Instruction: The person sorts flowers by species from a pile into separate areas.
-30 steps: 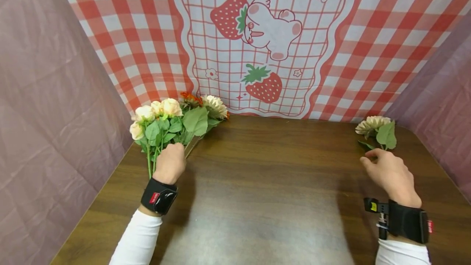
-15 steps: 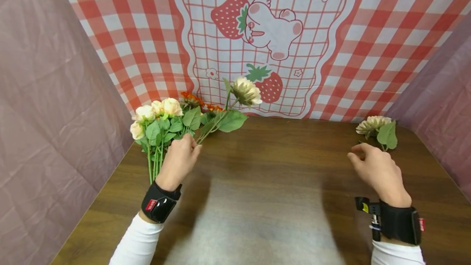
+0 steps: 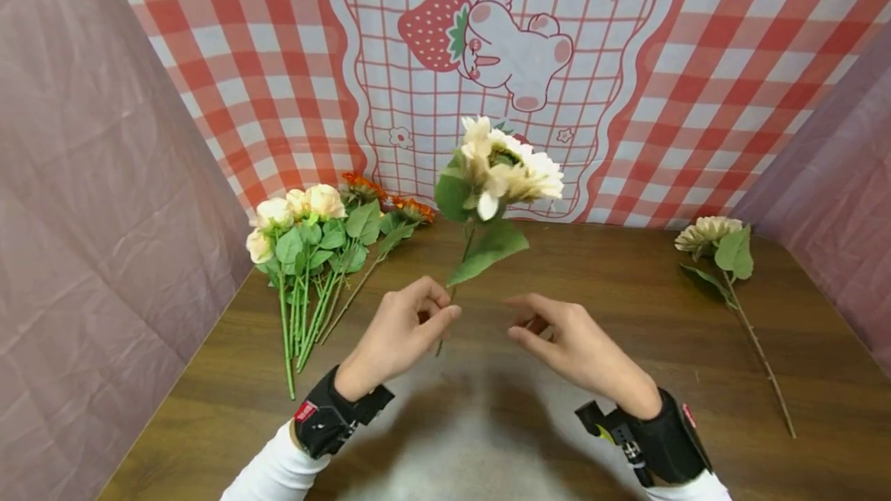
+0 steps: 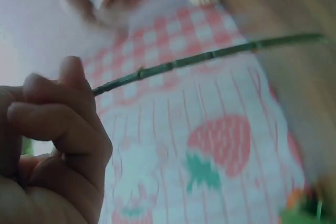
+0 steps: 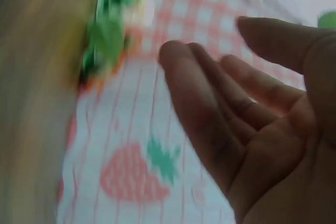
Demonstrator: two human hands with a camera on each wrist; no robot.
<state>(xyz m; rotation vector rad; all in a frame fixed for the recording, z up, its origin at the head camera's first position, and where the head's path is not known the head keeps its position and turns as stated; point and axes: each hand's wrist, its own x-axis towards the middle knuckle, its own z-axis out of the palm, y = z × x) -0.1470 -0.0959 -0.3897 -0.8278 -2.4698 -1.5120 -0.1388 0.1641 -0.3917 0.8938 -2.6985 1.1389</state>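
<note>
Above the middle of the table, my left hand (image 3: 400,331) pinches the stem (image 4: 173,65) of a cream artificial flower (image 3: 511,165) between thumb and fingers. The bloom points up and away, with green leaves below it. In the left wrist view the stem's lower part sticks out past my curled fingers. My right hand (image 3: 581,342) hovers just right of that stem, apart from it, its fingers relaxed and holding nothing. The right wrist view shows the palm (image 5: 278,150) with thumb and fingers spread apart.
Cream roses (image 3: 295,215) and orange flowers (image 3: 411,209) lie bunched at the table's left back. Another cream flower (image 3: 710,238) lies alone at the right, stem toward me. A red checked cloth (image 3: 271,76) hangs behind the wooden table (image 3: 599,277).
My left hand has lifted the cream flower out of the left bunch and carried it to the middle. My right hand has moved left, away from the flower lying at the right.
</note>
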